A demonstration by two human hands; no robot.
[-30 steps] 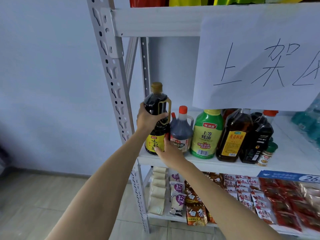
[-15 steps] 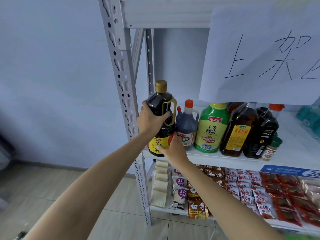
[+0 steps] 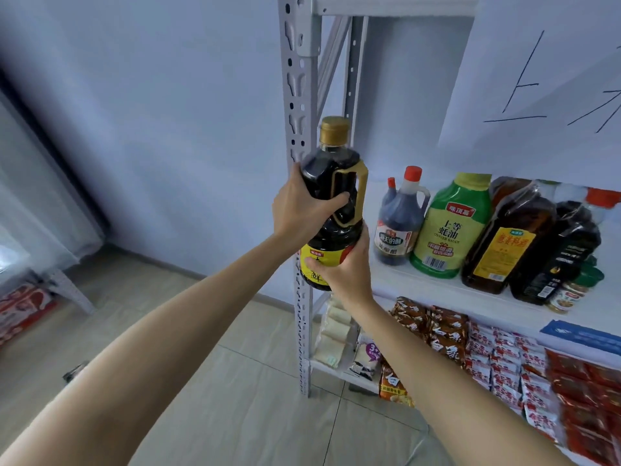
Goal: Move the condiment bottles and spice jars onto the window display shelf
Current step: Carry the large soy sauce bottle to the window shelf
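Dark soy sauce bottle [image 3: 331, 196] in both curled-fingered hands, left hand [image 3: 299, 213], right hand [image 3: 349, 267] half covering its label

1. I hold the soy sauce bottle [image 3: 331, 210] upright before the rack post [image 3: 297, 95], left of the shelf [image 3: 470, 299].
2. My left hand [image 3: 299, 213] grips its shoulder; my right hand [image 3: 346, 267] grips its base.
3. On the shelf, left to right: vinegar jug [image 3: 400, 227], oyster sauce bottle [image 3: 450, 227], oil bottle [image 3: 504, 243], spice jar [image 3: 566, 297].
4. Snack packets [image 3: 447, 338] lie on the tier below.
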